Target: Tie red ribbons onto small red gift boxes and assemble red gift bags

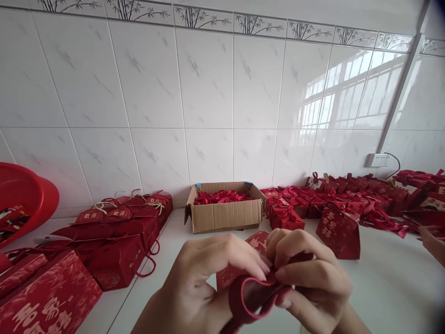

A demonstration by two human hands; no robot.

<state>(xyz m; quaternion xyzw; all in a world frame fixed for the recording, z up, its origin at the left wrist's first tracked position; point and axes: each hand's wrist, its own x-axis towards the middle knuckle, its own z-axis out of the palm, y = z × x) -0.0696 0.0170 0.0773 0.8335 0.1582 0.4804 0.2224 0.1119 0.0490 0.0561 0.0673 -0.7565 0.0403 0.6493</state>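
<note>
Close in front of me, my left hand (208,266) and my right hand (313,273) meet with bent fingers on a dark red strap (238,301). It curls into a loop below their fingertips, and both hands pinch it where its ends come together. The fingers cover the join. Behind them, partly hidden, is a red gift box (257,239) with pale lettering; whether the strap is attached to it I cannot tell. Another red gift box (339,232) with pale characters stands on the table beyond my right hand.
By the tiled wall, an open cardboard box (225,218) holds red ribbons. Several red boxes with cord handles (114,260) crowd the left, near a red basin (48,195). Ribboned red boxes (287,218) fill the back right. Another person's hand (433,243) reaches in at the right edge.
</note>
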